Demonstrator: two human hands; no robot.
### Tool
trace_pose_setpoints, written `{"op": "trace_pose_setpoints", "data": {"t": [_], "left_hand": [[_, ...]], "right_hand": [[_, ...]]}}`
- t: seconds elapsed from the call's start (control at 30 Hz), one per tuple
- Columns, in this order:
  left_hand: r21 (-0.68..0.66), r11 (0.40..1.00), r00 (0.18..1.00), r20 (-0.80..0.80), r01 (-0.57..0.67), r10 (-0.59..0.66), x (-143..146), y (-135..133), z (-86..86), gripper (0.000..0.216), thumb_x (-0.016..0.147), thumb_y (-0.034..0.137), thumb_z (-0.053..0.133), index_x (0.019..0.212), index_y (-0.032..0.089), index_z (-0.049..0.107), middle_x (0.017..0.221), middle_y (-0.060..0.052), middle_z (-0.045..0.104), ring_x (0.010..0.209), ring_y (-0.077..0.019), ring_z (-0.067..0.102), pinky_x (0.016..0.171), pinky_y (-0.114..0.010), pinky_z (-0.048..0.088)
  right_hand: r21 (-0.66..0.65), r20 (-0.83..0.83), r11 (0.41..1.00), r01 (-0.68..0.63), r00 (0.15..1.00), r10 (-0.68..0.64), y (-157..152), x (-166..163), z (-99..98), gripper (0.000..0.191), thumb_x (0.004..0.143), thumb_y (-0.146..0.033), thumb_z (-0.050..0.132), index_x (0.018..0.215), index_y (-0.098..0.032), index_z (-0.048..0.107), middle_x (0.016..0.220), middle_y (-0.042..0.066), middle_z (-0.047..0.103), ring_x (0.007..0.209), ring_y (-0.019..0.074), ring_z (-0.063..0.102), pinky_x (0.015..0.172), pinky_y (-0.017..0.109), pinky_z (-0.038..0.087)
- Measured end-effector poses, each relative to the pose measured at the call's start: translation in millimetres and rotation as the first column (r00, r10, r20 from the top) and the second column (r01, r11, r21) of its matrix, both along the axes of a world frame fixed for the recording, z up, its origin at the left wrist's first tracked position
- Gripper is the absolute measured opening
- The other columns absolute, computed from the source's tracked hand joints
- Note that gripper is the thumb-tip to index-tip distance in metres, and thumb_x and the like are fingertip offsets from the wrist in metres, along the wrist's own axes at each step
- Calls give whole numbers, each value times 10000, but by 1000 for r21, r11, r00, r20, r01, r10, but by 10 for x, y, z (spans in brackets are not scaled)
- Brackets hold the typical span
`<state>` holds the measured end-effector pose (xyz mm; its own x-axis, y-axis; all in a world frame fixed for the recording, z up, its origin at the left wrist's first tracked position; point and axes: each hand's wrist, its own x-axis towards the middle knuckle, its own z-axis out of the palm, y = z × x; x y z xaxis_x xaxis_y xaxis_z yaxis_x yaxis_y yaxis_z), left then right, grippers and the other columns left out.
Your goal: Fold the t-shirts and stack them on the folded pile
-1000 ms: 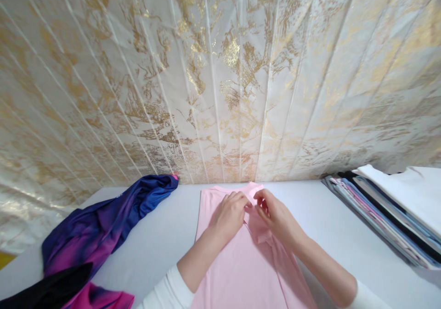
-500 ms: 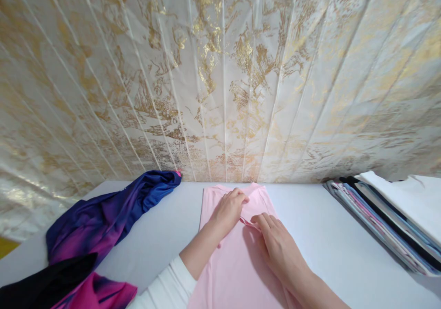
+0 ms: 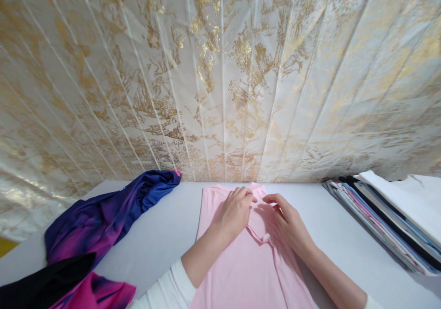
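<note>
A pink T-shirt, folded into a long narrow shape, lies lengthwise on the white table in front of me. On its upper part rests my left hand, fingers bent and reaching over the cloth, with no fabric visibly gripped. My right hand is at the shirt's upper right side, fingers curved and thumb apart, casting a shadow on the pink cloth. Between and below the hands, a folded-over sleeve edge shows as a wavy seam. The undersides of the left fingers are hidden.
At left lies a crumpled navy and purple garment, with a black cloth and a magenta piece nearer me. A stack of folded clothes with a white shirt on top stands at right. Behind the table hangs a gold-patterned curtain.
My right hand has moved up and outward, off the sleeve edge it was touching. The left hand has slid slightly right. The sleeve flap now lies further down and to the right.
</note>
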<state>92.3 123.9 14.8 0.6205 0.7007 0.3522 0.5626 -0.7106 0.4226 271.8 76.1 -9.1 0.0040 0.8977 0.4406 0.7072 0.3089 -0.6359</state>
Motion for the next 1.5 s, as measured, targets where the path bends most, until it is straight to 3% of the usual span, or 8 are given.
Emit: {"op": "trace_pose_setpoints", "data": {"t": [0.2, 0.5, 0.77, 0.93, 1.03, 1.17, 1.33, 1.5], "left_hand": [[-76, 991, 981, -155, 107, -118, 161, -303, 29, 263, 869, 156, 571, 1128, 188, 596, 1198, -74, 586, 1143, -240, 522, 985, -378, 428], [-185, 977, 900, -400, 104, -172, 0, -521, 190, 542, 824, 62, 490, 1348, 198, 478, 1481, -125, 402, 1354, -306, 369, 1070, -510, 358], [-105, 994, 861, -502, 34, -83, 110, -878, -99, 641, 785, 134, 515, 1415, 62, 421, 1503, -248, 310, 1382, -429, 291, 1080, -606, 293], [-108, 987, 895, -419, 123, -157, -188, -674, 122, 616, 745, 101, 489, 1361, 118, 488, 1469, -165, 423, 1363, -280, 388, 1099, -438, 336], [-45, 996, 905, -422, -73, 47, -537, -424, 224, 666, 750, 7, 392, 1402, 135, 441, 1511, -113, 366, 1405, -206, 319, 1131, -394, 293], [11, 971, 887, -403, -240, 224, -778, -190, 80, 587, 855, 51, 350, 1436, 131, 393, 1531, -114, 314, 1420, -194, 280, 1137, -394, 282], [-12, 981, 903, -392, -194, 174, -698, -197, -160, 508, 974, 286, 373, 1465, 161, 339, 1551, -110, 262, 1442, -205, 214, 1152, -423, 245], [17, 970, 881, -415, -243, 228, -662, -258, -160, 524, 982, 358, 400, 1471, 179, 341, 1561, -135, 215, 1453, -261, 159, 1151, -467, 226]], "right_hand": [[-12, 265, 996, -88, 960, 88, 310, 160, -210, 364, 903, -188, 366, 1205, -197, 569, 1268, 117, 636, 1135, 206, 610, 924, 366, 483], [-40, 478, 995, -96, 872, 103, 319, 148, -279, 431, 962, -269, 374, 1361, -179, 512, 1473, 135, 437, 1359, 227, 408, 1064, 443, 368], [-101, 625, 995, -19, 777, 78, 327, 107, -333, 555, 965, -430, 393, 1466, -192, 371, 1534, 129, 313, 1423, 248, 281, 1099, 481, 313], [-68, 605, 997, -20, 794, 57, 344, 118, -310, 560, 965, -462, 389, 1457, -195, 389, 1523, 125, 340, 1415, 256, 300, 1102, 491, 310], [-24, 567, 998, -56, 822, 59, 321, 22, -213, 542, 987, -428, 340, 1458, -165, 385, 1530, 127, 323, 1418, 245, 296, 1113, 476, 302], [-39, 545, 991, -128, 828, 129, 251, -182, -157, 517, 991, -400, 345, 1444, -161, 410, 1526, 124, 338, 1412, 231, 311, 1115, 439, 309], [-100, 576, 986, -135, 800, 168, 174, -305, -259, 585, 975, -507, 354, 1454, -175, 400, 1526, 123, 331, 1425, 260, 276, 1122, 462, 290], [-129, 606, 985, -113, 777, 169, 167, -309, -253, 631, 956, -566, 352, 1469, -199, 374, 1544, 114, 281, 1437, 294, 230, 1115, 484, 273]]}}
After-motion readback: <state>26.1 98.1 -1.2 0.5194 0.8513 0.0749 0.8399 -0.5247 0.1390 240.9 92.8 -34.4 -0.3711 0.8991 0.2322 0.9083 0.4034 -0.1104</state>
